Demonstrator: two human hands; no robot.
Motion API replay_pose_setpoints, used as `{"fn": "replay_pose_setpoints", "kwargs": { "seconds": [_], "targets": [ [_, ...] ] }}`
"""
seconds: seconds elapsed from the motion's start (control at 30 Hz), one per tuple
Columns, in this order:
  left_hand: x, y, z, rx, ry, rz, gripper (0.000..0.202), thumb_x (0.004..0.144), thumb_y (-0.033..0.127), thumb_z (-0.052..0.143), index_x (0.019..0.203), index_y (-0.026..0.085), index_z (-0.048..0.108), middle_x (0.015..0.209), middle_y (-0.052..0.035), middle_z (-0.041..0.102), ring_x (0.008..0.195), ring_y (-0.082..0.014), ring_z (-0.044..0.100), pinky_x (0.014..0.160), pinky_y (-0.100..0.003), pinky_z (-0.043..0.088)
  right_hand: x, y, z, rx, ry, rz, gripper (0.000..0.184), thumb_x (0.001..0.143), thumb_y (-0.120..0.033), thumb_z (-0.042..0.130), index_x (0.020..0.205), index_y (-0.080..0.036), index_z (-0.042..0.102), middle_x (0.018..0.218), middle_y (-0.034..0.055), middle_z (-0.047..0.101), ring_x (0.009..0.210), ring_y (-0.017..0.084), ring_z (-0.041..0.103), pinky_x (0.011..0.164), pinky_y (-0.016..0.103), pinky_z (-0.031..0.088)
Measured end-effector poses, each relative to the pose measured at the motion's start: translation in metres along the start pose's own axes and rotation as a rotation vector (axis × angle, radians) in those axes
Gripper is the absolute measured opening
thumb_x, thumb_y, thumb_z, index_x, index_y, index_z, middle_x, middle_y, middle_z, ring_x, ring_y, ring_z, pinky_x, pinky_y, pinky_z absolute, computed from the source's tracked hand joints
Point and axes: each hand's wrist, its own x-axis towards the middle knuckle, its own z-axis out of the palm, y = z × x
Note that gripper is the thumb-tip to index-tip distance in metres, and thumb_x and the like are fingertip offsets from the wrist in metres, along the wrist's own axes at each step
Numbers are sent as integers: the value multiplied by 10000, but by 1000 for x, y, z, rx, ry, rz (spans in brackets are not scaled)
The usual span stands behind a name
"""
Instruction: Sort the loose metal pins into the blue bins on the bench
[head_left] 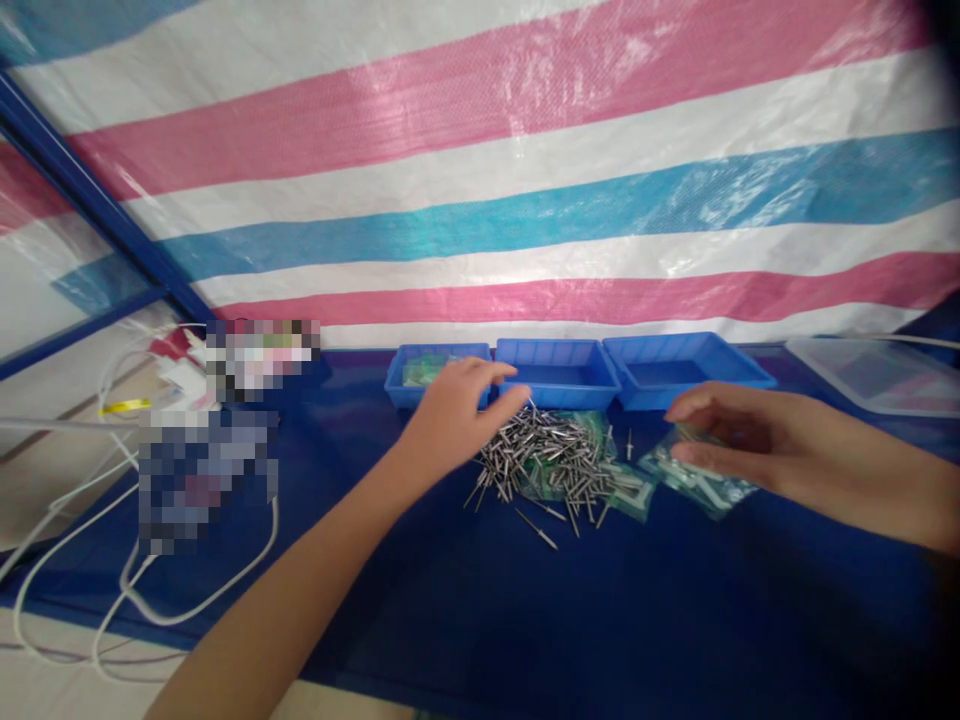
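A heap of small metal pins (541, 458) lies on the dark blue table cover (525, 620), partly over green-tinted plastic bags. My left hand (456, 412) reaches to the heap's left edge, fingers loosely curved and apart, nothing visible in them. My right hand (731, 428) hovers at the right, fingers curled over a clear bag of small parts (697, 478) and touching its top. Behind the heap stand three blue plastic bins: the left bin (411, 378) holds greenish bags, the middle bin (559, 372) and right bin (686, 368) look bare inside.
A clear plastic lid or tray (877, 375) lies at the far right. White cables (150, 590) loop over the table's left end near blurred-out items. A striped pink, white and blue tarp (480, 180) hangs behind the table. One loose pin (537, 528) lies nearer me.
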Motion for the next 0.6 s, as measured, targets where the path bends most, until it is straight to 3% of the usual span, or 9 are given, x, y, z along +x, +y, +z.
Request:
{"fn": "replay_pose_setpoints", "kwargs": {
  "seconds": [0.13,0.23,0.37,0.5,0.6],
  "targets": [
    [-26,43,28,-449,-247,-83,454,834,447,596,1202,181,583,1038,-56,665,752,-138,577,710,-262,451,2,-22,24,305,17,-40,395,660,-383,775,981,-252,585,730,-15,641,606,119,568,533,231,441],
    [-34,46,46,-692,-302,-214,310,852,416,575,1014,164,653,837,-27,666,675,-122,563,636,-235,426,4,-30,45,438,2,-44,394,640,-363,795,944,-240,577,717,-15,647,605,121,562,540,235,440],
    [-35,35,56,-999,-226,-392,194,812,323,625,900,151,637,814,-26,657,730,-135,601,676,-239,447,6,-35,60,463,-5,-4,306,732,-450,705,930,-235,616,788,20,664,674,151,592,587,268,473],
    [-35,34,54,-1131,-148,-503,187,784,323,661,843,149,626,720,-12,630,685,-117,593,651,-223,452,6,-35,72,467,-98,19,316,780,-455,658,989,-217,644,844,47,679,750,186,619,651,301,496],
    [-35,38,48,-1177,-146,-583,277,758,361,695,929,156,622,760,-13,630,636,-93,580,588,-199,447,5,-33,78,363,15,-49,227,804,-421,642,894,-213,650,812,44,672,731,190,618,645,306,491]
  ]
}}
